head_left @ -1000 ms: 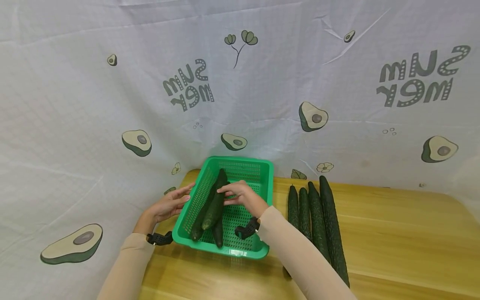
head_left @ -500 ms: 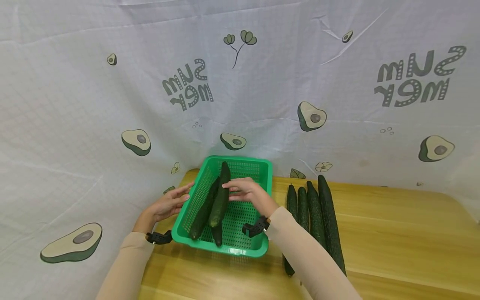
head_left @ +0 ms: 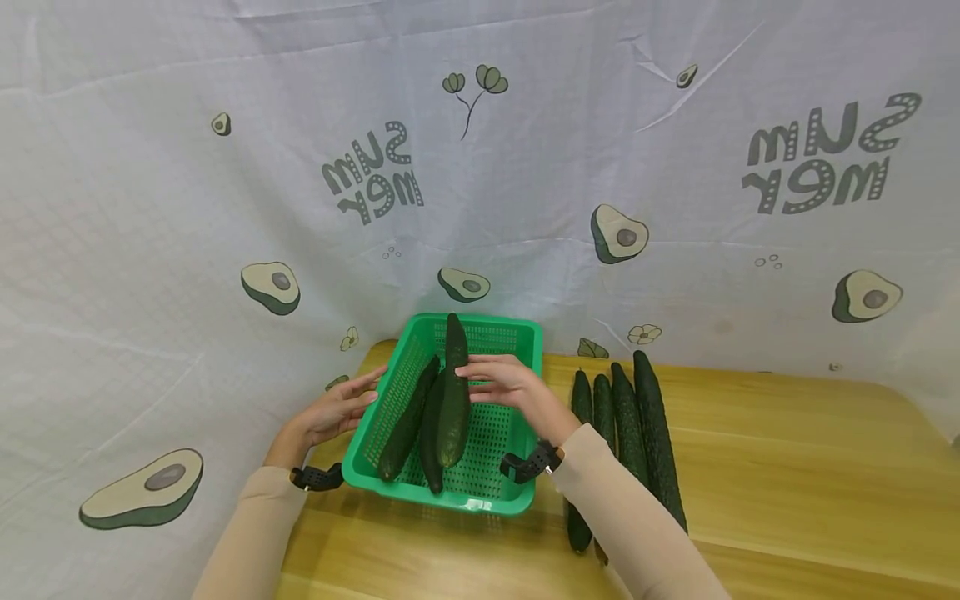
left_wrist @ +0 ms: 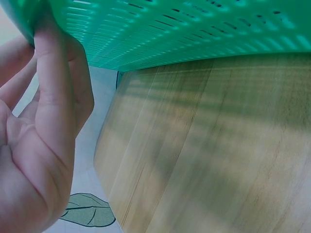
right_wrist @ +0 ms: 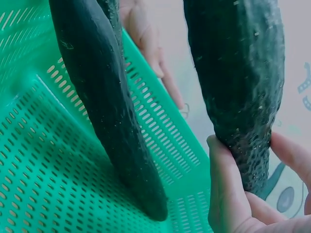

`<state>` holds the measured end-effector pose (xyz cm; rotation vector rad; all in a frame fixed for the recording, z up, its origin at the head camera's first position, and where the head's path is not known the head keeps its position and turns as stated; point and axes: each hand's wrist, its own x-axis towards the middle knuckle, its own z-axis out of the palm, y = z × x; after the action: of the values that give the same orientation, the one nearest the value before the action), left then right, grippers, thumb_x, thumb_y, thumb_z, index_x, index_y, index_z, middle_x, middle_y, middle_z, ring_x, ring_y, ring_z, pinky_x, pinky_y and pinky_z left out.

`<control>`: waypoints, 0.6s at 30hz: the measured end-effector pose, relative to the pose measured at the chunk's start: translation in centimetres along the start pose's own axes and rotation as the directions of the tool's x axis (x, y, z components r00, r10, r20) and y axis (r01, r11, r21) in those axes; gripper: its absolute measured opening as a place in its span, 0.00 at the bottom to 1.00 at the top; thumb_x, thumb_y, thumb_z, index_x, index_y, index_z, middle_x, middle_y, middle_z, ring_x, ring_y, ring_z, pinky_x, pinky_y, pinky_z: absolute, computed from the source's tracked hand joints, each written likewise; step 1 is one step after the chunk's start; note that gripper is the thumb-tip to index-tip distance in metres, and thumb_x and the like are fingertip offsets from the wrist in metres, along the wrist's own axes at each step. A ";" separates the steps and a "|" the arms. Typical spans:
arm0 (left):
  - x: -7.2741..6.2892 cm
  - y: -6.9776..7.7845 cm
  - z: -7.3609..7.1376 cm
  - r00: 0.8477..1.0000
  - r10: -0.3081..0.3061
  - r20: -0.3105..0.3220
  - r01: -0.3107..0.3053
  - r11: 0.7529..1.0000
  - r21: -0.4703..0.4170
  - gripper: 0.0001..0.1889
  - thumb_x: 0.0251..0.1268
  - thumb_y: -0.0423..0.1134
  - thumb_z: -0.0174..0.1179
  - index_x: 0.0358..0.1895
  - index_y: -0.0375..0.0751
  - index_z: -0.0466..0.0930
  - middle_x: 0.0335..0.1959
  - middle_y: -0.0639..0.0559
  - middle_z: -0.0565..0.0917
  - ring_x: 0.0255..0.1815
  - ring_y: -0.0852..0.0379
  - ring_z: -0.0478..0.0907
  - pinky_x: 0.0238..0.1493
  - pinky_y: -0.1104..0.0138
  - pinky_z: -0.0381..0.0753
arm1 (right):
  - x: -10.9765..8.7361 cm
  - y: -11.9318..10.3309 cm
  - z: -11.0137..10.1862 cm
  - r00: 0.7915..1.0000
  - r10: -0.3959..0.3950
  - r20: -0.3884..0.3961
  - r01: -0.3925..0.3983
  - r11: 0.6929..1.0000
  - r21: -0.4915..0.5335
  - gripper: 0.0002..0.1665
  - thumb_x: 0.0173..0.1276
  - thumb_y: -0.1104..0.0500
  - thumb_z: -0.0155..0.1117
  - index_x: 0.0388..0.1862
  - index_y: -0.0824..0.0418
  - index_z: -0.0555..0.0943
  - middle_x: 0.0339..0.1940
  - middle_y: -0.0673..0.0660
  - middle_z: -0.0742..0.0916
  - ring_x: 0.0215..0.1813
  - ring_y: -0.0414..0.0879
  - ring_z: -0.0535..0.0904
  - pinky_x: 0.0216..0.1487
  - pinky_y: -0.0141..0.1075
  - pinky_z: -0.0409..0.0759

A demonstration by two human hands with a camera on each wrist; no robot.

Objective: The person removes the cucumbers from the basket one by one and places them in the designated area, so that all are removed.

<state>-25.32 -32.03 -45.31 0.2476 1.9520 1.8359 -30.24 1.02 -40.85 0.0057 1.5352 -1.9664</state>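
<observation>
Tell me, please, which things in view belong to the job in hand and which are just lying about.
Job, as I judge it:
cucumber in the right hand
green basket, left hand at its rim
two cucumbers inside it
probably the four cucumbers alongside

Surroundings only:
wooden table
avocado-print cloth
black wrist straps

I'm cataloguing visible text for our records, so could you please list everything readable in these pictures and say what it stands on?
"Sum / mer", mirror-reversed: left print on the white cloth.
"Sum / mer", mirror-reversed: right print on the same cloth.
Cut-off print, right wrist view's edge: unreadable.
Bright patch on the green basket: label or glare, cannot tell; nothing legible.
Held cucumber: no text visible.
</observation>
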 end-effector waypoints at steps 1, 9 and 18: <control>0.0 0.0 0.0 1.000 0.000 0.000 0.000 1.000 0.004 0.32 0.83 0.35 0.44 0.82 0.51 0.43 0.81 0.39 0.37 0.58 0.56 0.78 0.49 0.63 0.83 | -0.3 0.1 -0.2 1.000 -0.010 -0.015 0.009 1.000 -0.004 0.36 0.72 0.67 0.64 0.76 0.64 0.65 0.72 0.66 0.71 0.69 0.65 0.69 0.62 0.49 0.75; -0.1 -0.2 0.2 1.000 -0.002 0.013 0.002 1.000 -0.003 0.32 0.84 0.33 0.41 0.83 0.51 0.41 0.81 0.40 0.36 0.57 0.57 0.79 0.49 0.63 0.82 | -2.1 -0.1 -1.8 0.998 -0.038 -0.051 0.039 0.999 0.031 0.38 0.70 0.64 0.67 0.76 0.63 0.66 0.75 0.64 0.66 0.68 0.64 0.70 0.56 0.44 0.80; -0.1 0.0 0.2 1.000 0.003 0.000 -0.003 1.000 0.004 0.32 0.83 0.33 0.41 0.83 0.51 0.42 0.81 0.39 0.36 0.57 0.57 0.79 0.48 0.64 0.83 | -3.7 -0.4 -3.3 0.996 -0.056 -0.071 0.056 0.998 -0.010 0.38 0.69 0.60 0.69 0.75 0.60 0.67 0.77 0.60 0.57 0.67 0.63 0.70 0.62 0.47 0.76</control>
<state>-25.14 -31.86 -45.32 0.2520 1.9565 1.8345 -28.70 5.75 -40.13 0.0297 1.6051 -2.0233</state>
